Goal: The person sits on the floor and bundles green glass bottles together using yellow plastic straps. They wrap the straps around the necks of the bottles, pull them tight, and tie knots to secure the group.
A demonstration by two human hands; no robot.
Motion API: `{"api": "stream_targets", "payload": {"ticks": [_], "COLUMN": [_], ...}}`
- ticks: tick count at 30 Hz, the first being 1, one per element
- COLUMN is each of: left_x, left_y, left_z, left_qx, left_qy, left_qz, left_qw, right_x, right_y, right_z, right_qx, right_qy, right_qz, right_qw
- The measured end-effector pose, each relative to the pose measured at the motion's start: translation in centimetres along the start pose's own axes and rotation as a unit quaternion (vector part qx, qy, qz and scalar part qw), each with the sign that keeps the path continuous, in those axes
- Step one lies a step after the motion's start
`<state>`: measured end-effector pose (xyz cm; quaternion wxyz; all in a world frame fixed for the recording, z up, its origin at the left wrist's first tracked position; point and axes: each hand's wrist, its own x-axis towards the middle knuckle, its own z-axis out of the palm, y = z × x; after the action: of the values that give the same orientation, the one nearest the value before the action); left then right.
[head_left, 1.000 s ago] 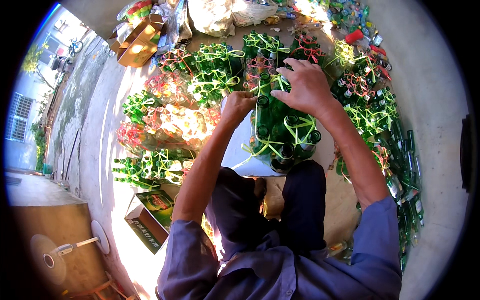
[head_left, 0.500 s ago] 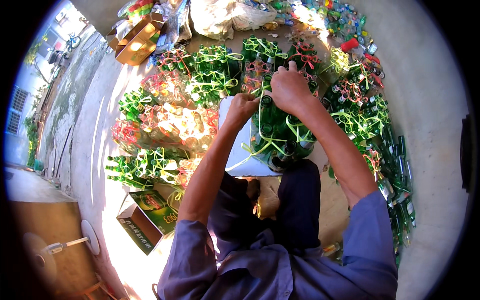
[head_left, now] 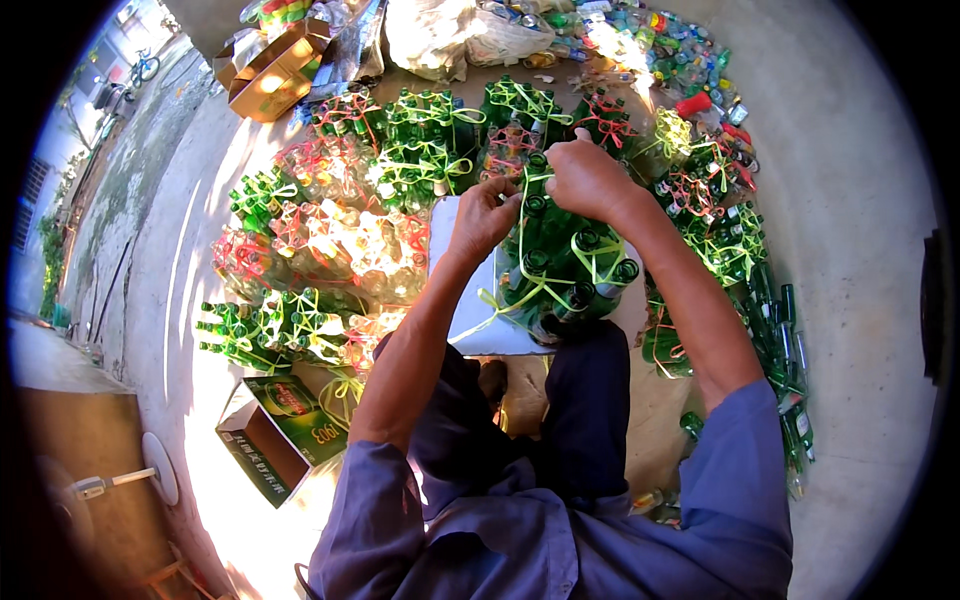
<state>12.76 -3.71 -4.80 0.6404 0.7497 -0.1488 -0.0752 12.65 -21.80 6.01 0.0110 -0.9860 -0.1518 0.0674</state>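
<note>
Head view, centre of the frame: the left hand (head_left: 487, 215) is pinched narrow, by the look of it on a yellow-green strap (head_left: 488, 297), and the right hand (head_left: 592, 183) curls beside it, fingertips hidden from me, so I can't tell what it grips. I'd want the strap flat and snug around each neck, just under the lip, with both hands pulling evenly and low so that no bottle gets tugged over; a steady draw should serve better than a jerk. As for the green bottles (head_left: 536, 262), they stand close together, roughly upright, on a pale surface (head_left: 474, 280) just right of the frame's centre. Their glass is dark and glossy, round mouths facing up, with strap crossing between the nearer necks.
</note>
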Motion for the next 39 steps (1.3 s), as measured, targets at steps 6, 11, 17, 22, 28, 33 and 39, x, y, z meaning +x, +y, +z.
{"api": "stream_targets", "payload": {"ticks": [6,11,17,22,28,33,39], "left_x": [0.7,1.1,3.1,4.9,5.8,7.0,8.4], "left_y": [-0.2,0.4,-2.1,-2.1,-1.3,-2.2,-1.4], "left_z": [0.6,1.4,1.4,0.7,-0.2,-0.9,-1.6], "left_qx": [0.051,0.07,0.165,0.235,0.263,0.245,0.212], "left_qy": [0.042,0.115,0.176,0.076,0.025,-0.014,-0.091], "left_qz": [0.047,0.143,0.167,0.097,0.076,0.103,0.049], "left_qw": [0.997,0.98,0.956,0.964,0.962,0.964,0.972], "right_x": [-0.7,-0.4,-0.6,-0.3,-0.6,-0.4,-0.5], "right_y": [1.2,2.4,2.0,2.7,2.8,2.8,3.4], "right_z": [-0.1,-0.2,-1.4,0.1,-0.1,-0.2,0.7], "right_qx": [0.085,0.126,0.143,0.133,0.151,0.179,0.157], "right_qy": [0.114,0.111,0.081,0.135,0.136,0.14,0.157], "right_qz": [-0.041,-0.052,-0.044,-0.066,-0.055,-0.04,-0.053], "right_qw": [0.989,0.984,0.985,0.98,0.978,0.973,0.974]}}
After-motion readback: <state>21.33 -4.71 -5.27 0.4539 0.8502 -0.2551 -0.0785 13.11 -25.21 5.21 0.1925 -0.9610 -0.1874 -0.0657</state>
